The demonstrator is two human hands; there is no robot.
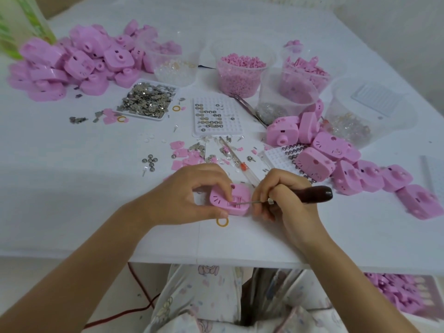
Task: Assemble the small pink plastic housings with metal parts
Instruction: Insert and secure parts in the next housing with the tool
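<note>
Left hand (192, 193) holds whisker-marked pink housing (216, 200); right hand (286, 198) holds awl (312, 192).

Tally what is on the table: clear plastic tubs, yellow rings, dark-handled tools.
Clear plastic tubs: 5
Yellow rings: 3
Dark-handled tool: 1
Total: 9

Housing pile (79, 63) lying far left on table (72, 188); metal-parts tray (144, 116) sitting right of it; grid tray (230, 126) lying centre; tubs (283, 90) standing behind.
</note>
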